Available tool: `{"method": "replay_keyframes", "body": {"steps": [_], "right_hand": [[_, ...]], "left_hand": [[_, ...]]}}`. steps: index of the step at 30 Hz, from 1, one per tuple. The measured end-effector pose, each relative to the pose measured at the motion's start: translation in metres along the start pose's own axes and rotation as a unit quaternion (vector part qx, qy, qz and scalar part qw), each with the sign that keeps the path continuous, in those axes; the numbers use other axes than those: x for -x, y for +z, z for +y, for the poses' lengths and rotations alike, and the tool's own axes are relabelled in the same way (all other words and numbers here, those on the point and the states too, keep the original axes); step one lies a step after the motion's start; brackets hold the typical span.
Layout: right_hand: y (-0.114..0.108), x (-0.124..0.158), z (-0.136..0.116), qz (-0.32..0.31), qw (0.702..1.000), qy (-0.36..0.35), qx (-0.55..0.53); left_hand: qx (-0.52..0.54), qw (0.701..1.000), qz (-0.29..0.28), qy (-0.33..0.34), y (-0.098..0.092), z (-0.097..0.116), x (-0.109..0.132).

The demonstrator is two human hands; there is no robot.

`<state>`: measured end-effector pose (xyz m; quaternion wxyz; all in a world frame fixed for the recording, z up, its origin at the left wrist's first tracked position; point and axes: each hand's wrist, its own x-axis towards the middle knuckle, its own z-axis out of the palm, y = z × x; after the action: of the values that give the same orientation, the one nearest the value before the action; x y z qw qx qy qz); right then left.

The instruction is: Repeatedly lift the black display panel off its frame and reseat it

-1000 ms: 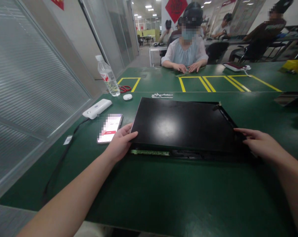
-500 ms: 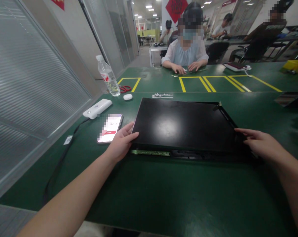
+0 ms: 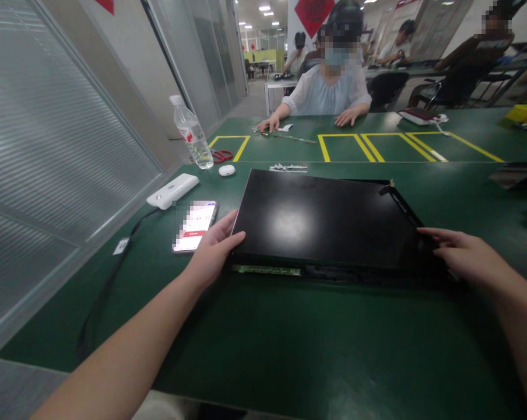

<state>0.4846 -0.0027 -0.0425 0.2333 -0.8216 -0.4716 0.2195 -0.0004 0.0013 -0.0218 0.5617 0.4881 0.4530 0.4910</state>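
Note:
A large black display panel (image 3: 325,219) lies flat on the green table (image 3: 290,338), with a green circuit strip (image 3: 267,270) showing along its near edge. My left hand (image 3: 213,254) grips the panel's near left corner, thumb on top and fingers along the side. My right hand (image 3: 467,256) holds the panel's near right corner with fingers curled over the edge.
Left of the panel lie a phone (image 3: 195,226), a white power bank (image 3: 172,191) with a black cable, a water bottle (image 3: 192,135), red scissors (image 3: 221,156) and a white earbud case (image 3: 227,170). A person across the table touches a thin strip (image 3: 285,137). Small metal parts (image 3: 288,168) sit behind the panel.
My hands stay on the panel, which barely moves. The person opposite has spread one hand out to the left along the strip on the far table.

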Motion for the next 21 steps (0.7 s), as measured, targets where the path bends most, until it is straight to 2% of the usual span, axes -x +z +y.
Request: {"method": "replay_keyframes", "body": {"steps": [3, 9, 21], "right_hand": [[-0.001, 0.002, -0.004, -0.023, 0.999, 0.048, -0.005], [-0.003, 0.009, -0.013, -0.021, 0.998, 0.061, -0.003], [-0.001, 0.006, -0.008, -0.004, 0.996, 0.076, -0.045]], "left_hand": [[-0.074, 0.996, 0.007, 0.038, -0.006, -0.002, -0.002], [-0.213, 0.975, 0.032, 0.053, -0.021, -0.018, -0.010], [-0.283, 0.958, 0.036, 0.018, -0.017, -0.021, -0.013]]}}
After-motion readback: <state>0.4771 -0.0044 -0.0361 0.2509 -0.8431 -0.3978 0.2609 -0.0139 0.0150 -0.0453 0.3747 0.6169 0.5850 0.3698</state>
